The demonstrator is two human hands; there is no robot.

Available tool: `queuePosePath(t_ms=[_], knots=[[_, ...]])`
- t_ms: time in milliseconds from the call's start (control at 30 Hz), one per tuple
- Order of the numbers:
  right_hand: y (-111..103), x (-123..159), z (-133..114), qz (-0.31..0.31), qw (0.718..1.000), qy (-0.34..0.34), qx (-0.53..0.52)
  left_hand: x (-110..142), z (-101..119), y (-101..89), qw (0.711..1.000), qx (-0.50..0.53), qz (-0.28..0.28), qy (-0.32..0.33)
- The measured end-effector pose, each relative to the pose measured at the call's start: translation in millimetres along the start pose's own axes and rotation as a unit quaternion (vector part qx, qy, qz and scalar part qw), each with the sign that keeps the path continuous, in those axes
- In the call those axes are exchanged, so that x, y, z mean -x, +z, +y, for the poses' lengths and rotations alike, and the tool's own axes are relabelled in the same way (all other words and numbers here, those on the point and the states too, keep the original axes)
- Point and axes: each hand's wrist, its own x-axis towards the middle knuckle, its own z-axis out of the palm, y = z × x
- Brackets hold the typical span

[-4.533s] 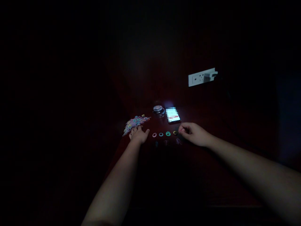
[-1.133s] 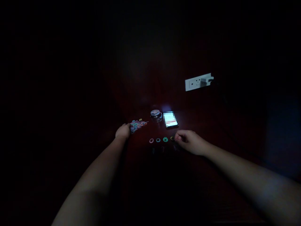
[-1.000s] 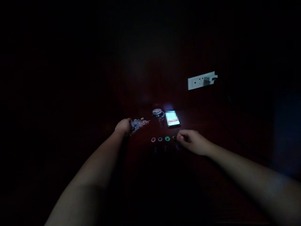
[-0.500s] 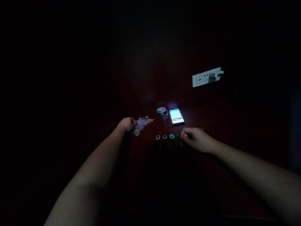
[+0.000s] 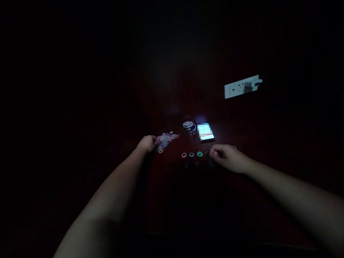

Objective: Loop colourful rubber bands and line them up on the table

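A loose heap of small coloured elastic hair ties (image 5: pixel 166 140) lies on the dark reddish table. At its left edge is my left hand (image 5: pixel 147 143), fingers curled together into the ties; what they hold is too dark to make out. To the right a row begins with a pink hair tie (image 5: pixel 184 154), then a blue hair tie (image 5: pixel 191 154) and a green hair tie (image 5: pixel 200 154). A dull yellow hair tie (image 5: pixel 207 153) ends it, partly covered by the pinched fingertips of my right hand (image 5: pixel 225 157). Beyond that hand, a pale ring edge (image 5: pixel 234 147) peeks out.
A round clear container with a patterned lid (image 5: pixel 188 124) stands behind the row. Beside it lies a phone (image 5: pixel 206 132) with a lit, blurred screen. A white wall socket (image 5: pixel 242 87) holds a plug at the back right. Everything around is very dark.
The whole view has shifted slightly, so things sit a little further right. My right hand stays at the yellow hair tie, and my left hand stays at the heap, fingers slightly further in.
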Motion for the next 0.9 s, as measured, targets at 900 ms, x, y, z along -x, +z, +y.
queuePosePath(t_ms=[900], knots=[[0.3, 2.7, -6.8, -0.008, 1.0, 0.009, -0.007, -9.6, 10.6, 60.4, 0.995, 0.026, 0.087, 0.044]])
